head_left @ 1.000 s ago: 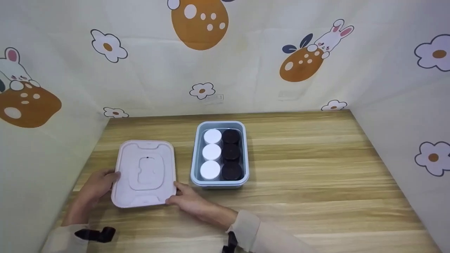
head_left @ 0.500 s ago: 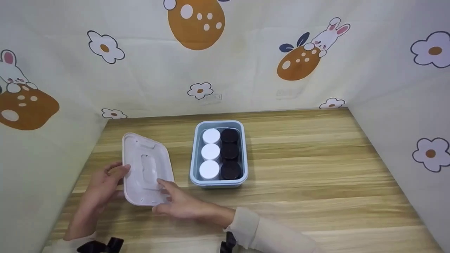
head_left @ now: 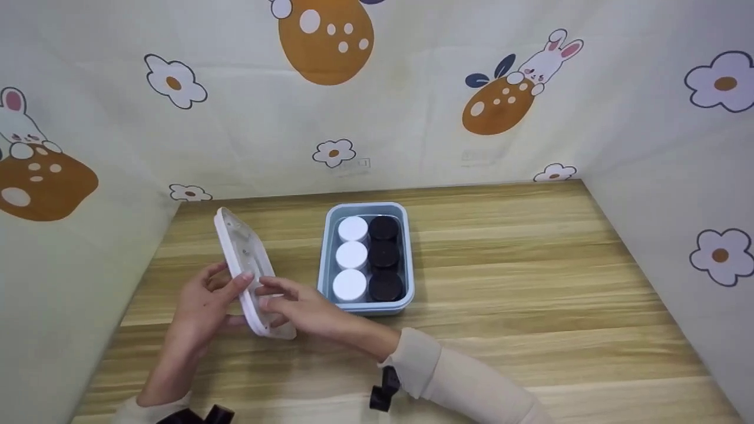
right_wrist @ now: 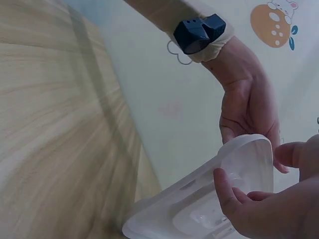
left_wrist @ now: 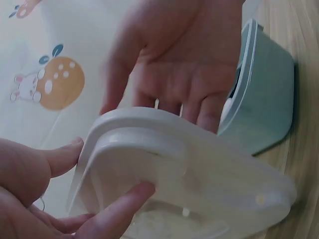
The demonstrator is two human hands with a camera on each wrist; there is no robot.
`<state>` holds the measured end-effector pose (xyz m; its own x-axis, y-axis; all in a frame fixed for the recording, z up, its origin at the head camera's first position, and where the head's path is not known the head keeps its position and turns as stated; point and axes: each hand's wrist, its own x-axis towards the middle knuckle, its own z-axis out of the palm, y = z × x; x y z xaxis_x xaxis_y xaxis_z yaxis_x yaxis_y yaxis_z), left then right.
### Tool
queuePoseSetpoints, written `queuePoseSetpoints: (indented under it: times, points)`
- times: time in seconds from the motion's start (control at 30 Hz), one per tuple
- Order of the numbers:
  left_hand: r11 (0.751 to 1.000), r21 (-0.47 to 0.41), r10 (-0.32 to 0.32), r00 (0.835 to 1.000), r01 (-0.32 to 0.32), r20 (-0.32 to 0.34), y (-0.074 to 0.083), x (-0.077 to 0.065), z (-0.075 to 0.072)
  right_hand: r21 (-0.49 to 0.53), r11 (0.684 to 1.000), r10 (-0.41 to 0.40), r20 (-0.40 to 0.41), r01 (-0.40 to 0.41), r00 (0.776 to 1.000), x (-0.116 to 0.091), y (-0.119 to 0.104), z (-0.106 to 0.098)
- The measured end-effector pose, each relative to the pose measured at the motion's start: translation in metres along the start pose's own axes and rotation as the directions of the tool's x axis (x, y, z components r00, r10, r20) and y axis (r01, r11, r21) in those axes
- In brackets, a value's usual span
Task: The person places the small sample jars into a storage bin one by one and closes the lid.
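A white plastic lid (head_left: 256,282) is tilted steeply on edge over the left part of the table. My left hand (head_left: 203,300) grips its left long edge, thumb over the rim and fingers behind on the outer face (left_wrist: 149,179). My right hand (head_left: 306,306) is at the lid's inner face, fingers loosely extended; in the right wrist view its fingertips overlap that face (right_wrist: 199,206). Right of both hands stands a light-blue lidless box (head_left: 409,259). Inside it are a column of white-capped jars (head_left: 351,255) and a column of black-capped jars (head_left: 384,254).
The wood-grain table (head_left: 518,282) extends to the right of the box. Pale fabric walls (head_left: 412,112) with printed rabbits and flowers enclose the back and sides. A black device (head_left: 384,388) is strapped on each wrist.
The lid has turned from nearly flat to steeply on edge and shifted slightly right with my left hand. My right hand has left the lid's near right corner for its inner face.
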<state>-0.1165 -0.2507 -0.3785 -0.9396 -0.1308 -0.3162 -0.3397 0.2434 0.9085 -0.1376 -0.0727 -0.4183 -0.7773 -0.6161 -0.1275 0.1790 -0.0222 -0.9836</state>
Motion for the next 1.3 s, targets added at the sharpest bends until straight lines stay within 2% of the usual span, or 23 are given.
queuePoseSetpoints:
  times: [0.2,0.33,0.47,0.6,0.67,0.77,0.87,1.0,1.07,1.17,1.23,1.3]
  points:
    - [1.000,-0.002,0.003,1.000,-0.003,-0.024,0.003,0.001,0.015,0.015,1.000,-0.024,-0.003,0.024,1.000,-0.002,-0.011,-0.008]
    - [0.998,0.044,0.042,0.997,-0.039,-0.058,0.003,0.005,0.027,-0.070,0.997,-0.030,0.005,0.030,1.000,-0.006,-0.015,-0.016]
    - [0.987,0.136,0.102,0.991,-0.090,-0.082,0.006,0.008,0.041,-0.194,0.981,-0.044,-0.065,0.031,0.997,-0.009,-0.016,-0.023]
    - [0.989,0.092,0.122,0.990,-0.116,-0.068,0.010,0.009,0.053,-0.281,0.959,-0.074,-0.138,0.033,0.988,-0.010,-0.016,-0.030]
    - [0.991,0.048,0.125,0.990,-0.122,-0.060,0.011,0.011,0.057,-0.287,0.957,-0.086,-0.151,0.039,0.985,-0.011,-0.016,-0.033]
    - [0.991,0.004,0.134,0.989,-0.134,-0.061,0.012,0.013,0.062,-0.238,0.970,-0.093,-0.160,0.053,0.983,-0.011,-0.014,-0.040]
    - [0.988,0.006,0.157,0.985,-0.157,-0.077,0.010,0.015,0.066,-0.117,0.992,-0.067,-0.167,0.048,0.984,-0.014,-0.011,-0.046]
    - [0.981,0.105,0.176,0.976,-0.163,-0.128,0.003,0.017,0.066,0.007,0.999,-0.049,-0.180,0.051,0.983,-0.017,-0.008,-0.056]
    - [0.973,0.171,0.185,0.967,-0.155,-0.176,-0.003,0.020,0.064,0.030,0.998,-0.055,-0.183,0.061,0.982,-0.020,-0.007,-0.061]
    - [0.966,0.216,0.189,0.957,-0.142,-0.218,-0.013,0.026,0.058,0.063,0.995,-0.059,-0.187,0.072,0.981,-0.024,-0.008,-0.070]
    - [0.966,0.227,0.173,0.963,-0.125,-0.206,-0.019,0.033,0.053,0.077,0.994,-0.061,-0.186,0.076,0.981,-0.027,-0.008,-0.076]
    - [0.971,0.225,0.122,0.981,-0.087,-0.148,-0.025,0.040,0.048,0.089,0.992,-0.066,-0.189,0.084,0.980,-0.030,-0.009,-0.082]
